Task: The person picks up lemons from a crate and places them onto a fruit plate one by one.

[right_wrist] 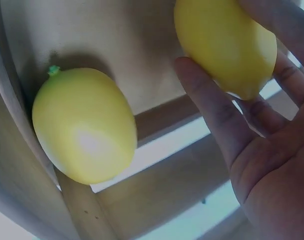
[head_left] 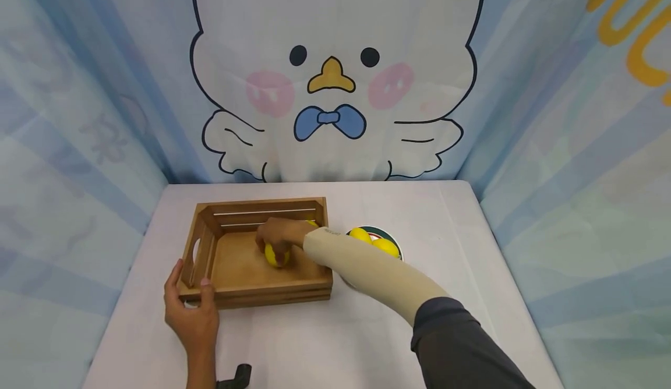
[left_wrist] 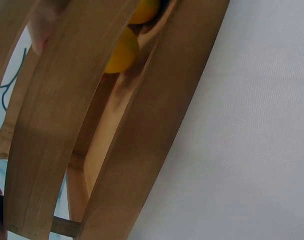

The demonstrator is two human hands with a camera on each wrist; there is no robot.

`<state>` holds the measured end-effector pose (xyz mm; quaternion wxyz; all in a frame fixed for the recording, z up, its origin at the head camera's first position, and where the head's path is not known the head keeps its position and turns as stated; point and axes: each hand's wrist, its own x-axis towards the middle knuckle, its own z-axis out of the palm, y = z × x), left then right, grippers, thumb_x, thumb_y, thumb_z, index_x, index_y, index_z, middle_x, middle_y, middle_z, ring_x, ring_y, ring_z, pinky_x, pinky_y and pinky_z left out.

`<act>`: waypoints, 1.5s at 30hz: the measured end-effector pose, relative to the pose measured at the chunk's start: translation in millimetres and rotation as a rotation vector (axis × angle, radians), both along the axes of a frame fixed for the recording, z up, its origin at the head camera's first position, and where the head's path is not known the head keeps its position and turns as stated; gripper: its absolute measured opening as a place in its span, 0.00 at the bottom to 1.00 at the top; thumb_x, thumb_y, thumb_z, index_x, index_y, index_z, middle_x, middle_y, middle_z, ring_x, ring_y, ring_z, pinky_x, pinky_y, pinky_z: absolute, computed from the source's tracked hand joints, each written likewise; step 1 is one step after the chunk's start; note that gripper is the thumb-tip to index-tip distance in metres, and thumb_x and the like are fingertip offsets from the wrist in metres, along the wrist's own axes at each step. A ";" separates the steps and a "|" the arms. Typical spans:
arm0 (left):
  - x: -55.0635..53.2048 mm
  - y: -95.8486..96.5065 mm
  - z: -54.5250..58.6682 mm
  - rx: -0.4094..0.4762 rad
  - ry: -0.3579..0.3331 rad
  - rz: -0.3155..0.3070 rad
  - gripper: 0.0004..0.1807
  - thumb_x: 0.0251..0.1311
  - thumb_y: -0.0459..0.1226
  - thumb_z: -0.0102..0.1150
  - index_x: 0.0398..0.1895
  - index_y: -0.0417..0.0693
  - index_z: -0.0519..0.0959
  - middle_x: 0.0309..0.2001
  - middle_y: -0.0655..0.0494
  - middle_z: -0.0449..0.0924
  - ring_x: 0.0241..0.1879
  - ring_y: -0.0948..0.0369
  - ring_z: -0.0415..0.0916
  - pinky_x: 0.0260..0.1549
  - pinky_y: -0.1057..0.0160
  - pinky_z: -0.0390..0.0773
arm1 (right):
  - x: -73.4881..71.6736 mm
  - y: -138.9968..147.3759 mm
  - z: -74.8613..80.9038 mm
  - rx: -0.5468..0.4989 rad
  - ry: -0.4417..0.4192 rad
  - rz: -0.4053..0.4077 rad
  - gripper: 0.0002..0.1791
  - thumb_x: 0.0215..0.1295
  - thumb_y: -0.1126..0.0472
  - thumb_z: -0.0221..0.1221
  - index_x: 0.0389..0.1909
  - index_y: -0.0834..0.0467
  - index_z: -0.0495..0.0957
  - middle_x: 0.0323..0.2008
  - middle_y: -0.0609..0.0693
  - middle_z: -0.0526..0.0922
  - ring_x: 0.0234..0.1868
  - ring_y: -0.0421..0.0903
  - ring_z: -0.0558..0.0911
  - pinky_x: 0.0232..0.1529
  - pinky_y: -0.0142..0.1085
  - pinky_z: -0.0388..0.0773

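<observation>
A wooden slatted crate (head_left: 251, 299) stands on the table, and my left hand (head_left: 194, 313) grips its near left corner, thumb over the front edge. My right hand (head_left: 280, 234) reaches inside and holds a yellow lemon (head_left: 269, 255) just above or on the crate floor. In the right wrist view, fingers curve around that lemon (right_wrist: 226, 45). A second lemon (right_wrist: 87, 125) with a green stem tip lies in a crate corner; only a sliver of it shows behind my right wrist in the head view. Between the slats, the left wrist view shows parts of both lemons (left_wrist: 123, 52).
Right of the crate, a plate (head_left: 399, 243) with a dark green rim bears yellow lemons (head_left: 386, 247), partly hidden by my right sleeve (head_left: 377, 272). A white cloth (head_left: 293, 348) covers the table. Printed curtains (head_left: 335, 162) hang behind and on both sides.
</observation>
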<state>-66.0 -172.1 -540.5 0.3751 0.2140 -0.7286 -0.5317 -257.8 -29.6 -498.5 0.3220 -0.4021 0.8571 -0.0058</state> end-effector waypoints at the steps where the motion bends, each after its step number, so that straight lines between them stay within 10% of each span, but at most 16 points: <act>1: -0.1 0.1 -0.5 -0.001 0.006 0.000 0.31 0.64 0.25 0.60 0.72 0.43 0.76 0.71 0.44 0.78 0.73 0.67 0.70 0.73 0.72 0.64 | -0.1 0.3 1.2 -0.010 0.008 0.006 0.25 0.56 0.61 0.80 0.56 0.48 0.85 0.59 0.45 0.81 0.51 0.42 0.76 0.41 0.28 0.81; 7: 1.1 3.0 5.7 -0.005 0.031 -0.005 0.31 0.63 0.24 0.59 0.72 0.40 0.76 0.70 0.41 0.78 0.72 0.68 0.71 0.71 0.72 0.65 | -2.5 0.8 14.3 -0.089 0.019 0.022 0.26 0.55 0.60 0.81 0.55 0.47 0.85 0.59 0.43 0.81 0.51 0.41 0.76 0.48 0.28 0.78; 14: -4.0 -10.0 -21.9 -0.014 -0.011 -0.004 0.33 0.63 0.25 0.63 0.73 0.48 0.77 0.71 0.51 0.79 0.74 0.66 0.70 0.72 0.72 0.64 | -1.2 8.4 33.0 -0.224 0.070 0.083 0.28 0.54 0.61 0.81 0.57 0.50 0.85 0.59 0.43 0.84 0.53 0.41 0.77 0.56 0.29 0.76; 22: -3.9 -14.3 -27.2 -0.003 -0.017 -0.017 0.34 0.64 0.27 0.63 0.74 0.55 0.76 0.73 0.53 0.78 0.76 0.64 0.69 0.76 0.70 0.62 | 8.4 23.4 56.1 -0.335 0.086 0.048 0.29 0.56 0.57 0.81 0.59 0.48 0.85 0.62 0.44 0.83 0.61 0.42 0.76 0.69 0.34 0.72; 45: -4.4 -9.8 -19.4 -0.009 -0.022 0.003 0.32 0.64 0.25 0.61 0.73 0.46 0.76 0.72 0.48 0.78 0.75 0.67 0.69 0.76 0.70 0.63 | 23.9 87.3 94.0 -0.660 0.107 -0.171 0.30 0.54 0.56 0.81 0.59 0.46 0.86 0.56 0.44 0.84 0.55 0.43 0.78 0.59 0.39 0.79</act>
